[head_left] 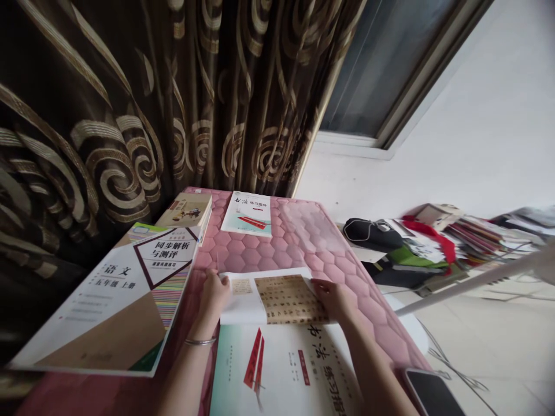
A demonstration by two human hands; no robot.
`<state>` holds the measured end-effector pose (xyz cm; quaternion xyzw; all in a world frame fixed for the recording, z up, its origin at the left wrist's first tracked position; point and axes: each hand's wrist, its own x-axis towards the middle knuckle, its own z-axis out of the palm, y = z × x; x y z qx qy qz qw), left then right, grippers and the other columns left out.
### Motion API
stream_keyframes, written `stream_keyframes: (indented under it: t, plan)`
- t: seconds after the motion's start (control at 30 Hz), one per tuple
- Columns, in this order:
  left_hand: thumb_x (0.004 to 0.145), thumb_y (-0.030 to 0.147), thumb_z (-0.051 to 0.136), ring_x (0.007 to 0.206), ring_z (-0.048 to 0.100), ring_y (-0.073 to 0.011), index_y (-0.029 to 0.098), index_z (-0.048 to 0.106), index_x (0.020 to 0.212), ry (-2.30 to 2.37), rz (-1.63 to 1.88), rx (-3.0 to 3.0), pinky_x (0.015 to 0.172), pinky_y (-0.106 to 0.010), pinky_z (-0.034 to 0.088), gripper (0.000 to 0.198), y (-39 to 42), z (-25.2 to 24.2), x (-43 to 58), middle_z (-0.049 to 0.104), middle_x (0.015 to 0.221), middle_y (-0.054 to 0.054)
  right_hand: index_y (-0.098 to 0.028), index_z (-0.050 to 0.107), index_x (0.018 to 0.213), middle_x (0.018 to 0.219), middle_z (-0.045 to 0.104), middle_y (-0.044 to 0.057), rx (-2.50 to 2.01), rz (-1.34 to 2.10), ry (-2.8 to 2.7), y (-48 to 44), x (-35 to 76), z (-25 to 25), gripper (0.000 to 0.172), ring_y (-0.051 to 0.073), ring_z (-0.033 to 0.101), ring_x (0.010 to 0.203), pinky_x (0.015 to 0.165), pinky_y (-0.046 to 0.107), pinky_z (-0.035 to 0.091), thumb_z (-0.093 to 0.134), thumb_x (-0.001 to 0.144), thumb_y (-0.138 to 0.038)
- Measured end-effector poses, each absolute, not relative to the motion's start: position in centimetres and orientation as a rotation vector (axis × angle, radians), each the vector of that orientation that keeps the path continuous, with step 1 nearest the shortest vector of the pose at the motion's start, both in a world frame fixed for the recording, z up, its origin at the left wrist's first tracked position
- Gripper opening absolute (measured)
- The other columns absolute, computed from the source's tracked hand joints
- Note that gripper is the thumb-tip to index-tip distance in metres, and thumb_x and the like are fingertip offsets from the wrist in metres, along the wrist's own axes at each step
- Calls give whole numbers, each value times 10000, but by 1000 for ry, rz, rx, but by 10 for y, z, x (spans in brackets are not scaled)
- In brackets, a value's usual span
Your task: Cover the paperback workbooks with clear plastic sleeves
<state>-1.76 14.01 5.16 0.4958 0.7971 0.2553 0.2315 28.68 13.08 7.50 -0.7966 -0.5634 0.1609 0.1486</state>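
And here's the whole corner of the room: a brown swirl-patterned curtain hangs along the far side, beside a window frame set in a white wall. Front and centre is the surface, dressed in a pink quilted cover. Off past its right edge, a heap of stacked books sits with a black bag nearby. Along the left edge lies a big Chinese-language workbook, and at the far edge there's a thick paperback right next to a slim calligraphy workbook. Down at the near edge, a large calligraphy book lies face up, and on top of it sits the printed sheet, showing a tan panel of characters. A black phone rests at the near right corner. Now the action: the left hand has its fingers closed on the sheet's left edge, the right hand has its fingers pressed to the right edge, and neither is spread wide. That sheet looks light and floppy, so the outer edges are the place to hold it. A thin metal bracelet circles the left wrist.
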Motion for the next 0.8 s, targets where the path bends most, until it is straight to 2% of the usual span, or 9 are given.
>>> stream_keyframes:
  t: [0.27, 0.43, 0.57, 0.7, 0.8]
  plan:
    - [884, 253, 532, 965, 699, -276, 70, 537, 1196, 2213, 679, 1419, 705, -285, 458, 362, 140, 50, -19, 723, 1015, -199, -173, 767, 1047, 843, 780, 73, -2069, 630, -1492, 136, 295, 50, 318, 223, 721, 784, 680, 265, 510, 530, 843, -231]
    - [883, 227, 502, 970, 689, -271, 99, 575, 1119, 2164, 789, 1402, 699, -285, 458, 279, 141, 45, -23, 719, 1022, -188, -150, 690, 1176, 771, 752, 49, -2093, 621, -1447, 139, 296, 50, 388, 190, 688, 699, 626, 249, 473, 531, 833, -235]
    - [883, 215, 500, 992, 680, -249, 117, 580, 1067, 2089, 935, 1397, 730, -273, 473, 224, 141, 39, -24, 710, 1042, -177, -149, 706, 1087, 834, 760, 87, -2165, 574, -1390, 138, 294, 57, 330, 211, 700, 775, 662, 268, 484, 551, 831, -288]
    - [881, 187, 504, 1063, 658, -214, 120, 543, 1150, 1958, 1091, 1363, 807, -256, 482, 280, 142, 36, -23, 669, 1176, -175, -124, 706, 1048, 893, 763, 135, -2228, 572, -1293, 135, 294, 64, 365, 240, 705, 771, 688, 318, 506, 558, 835, -381]
    - [882, 186, 500, 1013, 670, -186, 121, 522, 1200, 1867, 1154, 1296, 781, -237, 488, 325, 143, 36, -24, 675, 1167, -158, -129, 715, 1022, 864, 764, 127, -2227, 601, -1233, 133, 296, 70, 354, 239, 704, 756, 685, 324, 510, 556, 836, -385]
